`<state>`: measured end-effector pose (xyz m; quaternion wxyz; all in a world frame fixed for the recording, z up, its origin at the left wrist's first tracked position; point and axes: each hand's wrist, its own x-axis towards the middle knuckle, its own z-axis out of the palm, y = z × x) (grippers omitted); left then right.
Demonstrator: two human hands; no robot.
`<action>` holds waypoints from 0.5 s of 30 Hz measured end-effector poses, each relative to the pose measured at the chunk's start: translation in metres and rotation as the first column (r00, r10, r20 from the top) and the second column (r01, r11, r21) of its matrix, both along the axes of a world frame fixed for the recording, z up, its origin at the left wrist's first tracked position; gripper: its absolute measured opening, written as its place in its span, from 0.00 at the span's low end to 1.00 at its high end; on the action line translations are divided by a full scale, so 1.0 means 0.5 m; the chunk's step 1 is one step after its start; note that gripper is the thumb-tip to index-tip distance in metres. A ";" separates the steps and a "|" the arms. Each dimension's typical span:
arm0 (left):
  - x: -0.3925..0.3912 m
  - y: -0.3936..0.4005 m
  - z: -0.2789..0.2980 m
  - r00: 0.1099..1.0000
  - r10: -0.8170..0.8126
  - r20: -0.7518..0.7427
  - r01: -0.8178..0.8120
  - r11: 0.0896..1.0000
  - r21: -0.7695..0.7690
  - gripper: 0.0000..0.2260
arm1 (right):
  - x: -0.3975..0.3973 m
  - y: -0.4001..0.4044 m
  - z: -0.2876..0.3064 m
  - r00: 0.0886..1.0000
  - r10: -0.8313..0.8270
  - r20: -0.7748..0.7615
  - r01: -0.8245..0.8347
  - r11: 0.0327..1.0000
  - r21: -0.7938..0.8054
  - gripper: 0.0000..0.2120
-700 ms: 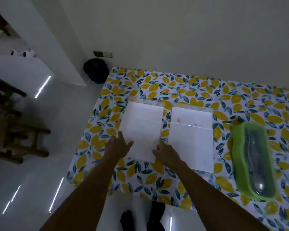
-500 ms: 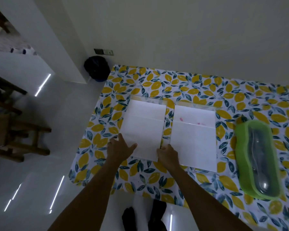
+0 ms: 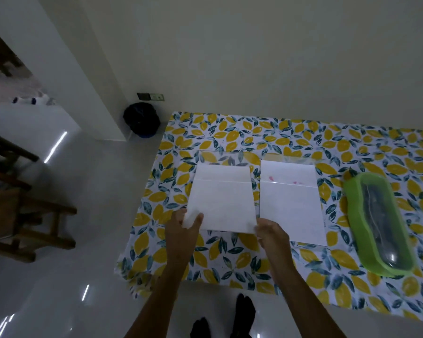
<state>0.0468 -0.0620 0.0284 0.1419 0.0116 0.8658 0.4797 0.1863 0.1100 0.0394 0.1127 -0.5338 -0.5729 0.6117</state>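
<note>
Two white sheets lie side by side on a table covered with a lemon-print cloth point(image 3: 230, 262). The left sheet point(image 3: 222, 203) has its near edge lifted off the cloth. My left hand point(image 3: 183, 230) pinches its near left corner, thumb on top. My right hand point(image 3: 271, 234) holds the near right corner of the same sheet, fingers curled under it. The right sheet point(image 3: 291, 203) lies flat with small pink marks near its far fold.
A green oblong container point(image 3: 352, 208) with a clear lid stands at the table's right. A dark bag point(image 3: 141, 119) sits on the floor by the wall. Wooden chairs point(image 3: 22, 211) stand to the left. My feet are below the table's near edge.
Both hands rested on the left sheet's near corners; now they grip those corners and have lifted the near edge off the cloth.
</note>
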 end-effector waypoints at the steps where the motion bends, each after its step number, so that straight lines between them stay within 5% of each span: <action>1: 0.010 -0.004 0.015 0.999 0.012 -0.041 -0.010 0.999 0.038 0.25 | 0.007 -0.011 0.019 0.999 -0.012 -0.046 0.014 0.999 0.037 0.13; 8: 0.012 -0.002 0.132 0.985 0.002 -0.175 0.038 0.973 0.229 0.28 | 0.012 -0.038 0.136 0.972 -0.004 -0.235 0.085 0.937 0.338 0.14; 15: -0.074 0.043 0.184 0.950 0.071 -0.304 0.035 0.943 0.330 0.14 | -0.086 0.028 0.191 0.965 0.014 -0.262 0.135 0.831 0.540 0.07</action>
